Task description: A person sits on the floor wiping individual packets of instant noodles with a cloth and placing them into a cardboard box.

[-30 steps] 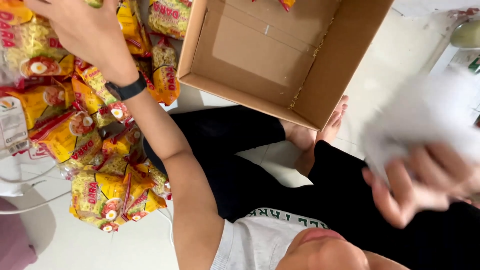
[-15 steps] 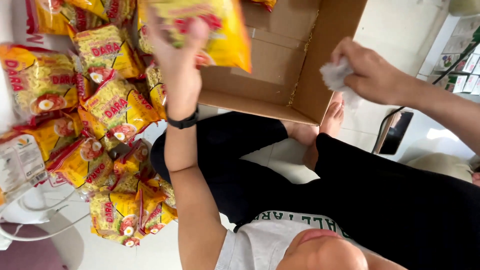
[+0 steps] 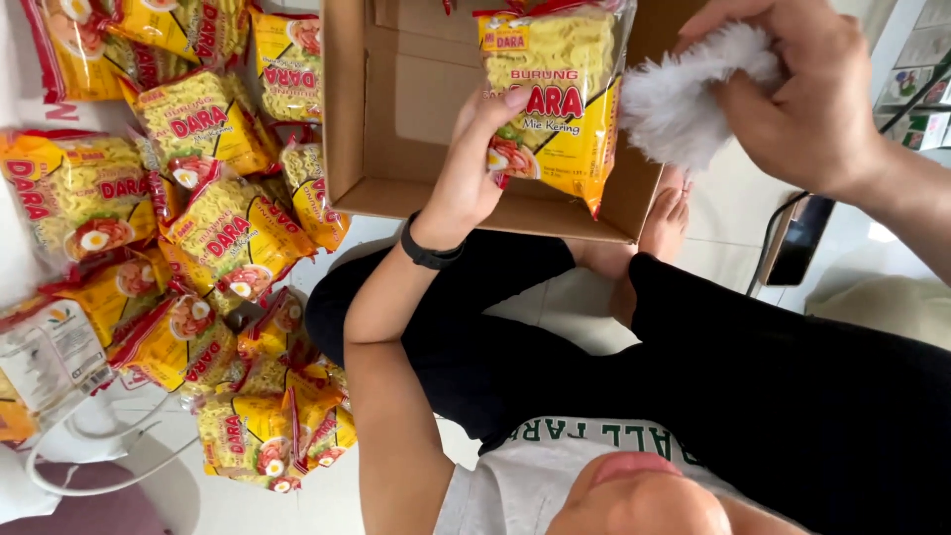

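Legs: you sit cross-legged on the pale floor (image 3: 693, 213), black trousers (image 3: 753, 396) nearest you and a bare foot (image 3: 666, 220) just under the box's near edge.
Left hand: your left hand (image 3: 474, 168) has its fingers curled narrow round the lower left edge of a yellow noodle packet (image 3: 555, 94); a black wristband (image 3: 428, 253) sits on that wrist.
Packet: it hangs upright over the open cardboard box (image 3: 396, 109), partly inside the opening and above its near wall.
Right hand: your right hand (image 3: 802, 94) is closed on a white fluffy cloth (image 3: 684, 94), which touches the packet's right edge.
Risk, grip: you pinch the packet by one edge only, so I judge it could swing or slip if the cloth pushes hard against it.
Risk, box: the near wall stands just under the packet; a low corner could catch on it and crumple the wrapper.
Risk, contents: the dry noodles would likely crack under a tight squeeze.
Around: a heap of matching packets (image 3: 208, 238) lies on the floor to your left, well apart from the hands.
In the way: the box's left wall stands between that heap and the opening.
Far right: a dark flat device (image 3: 797, 243) rests on the floor, clear of the work.
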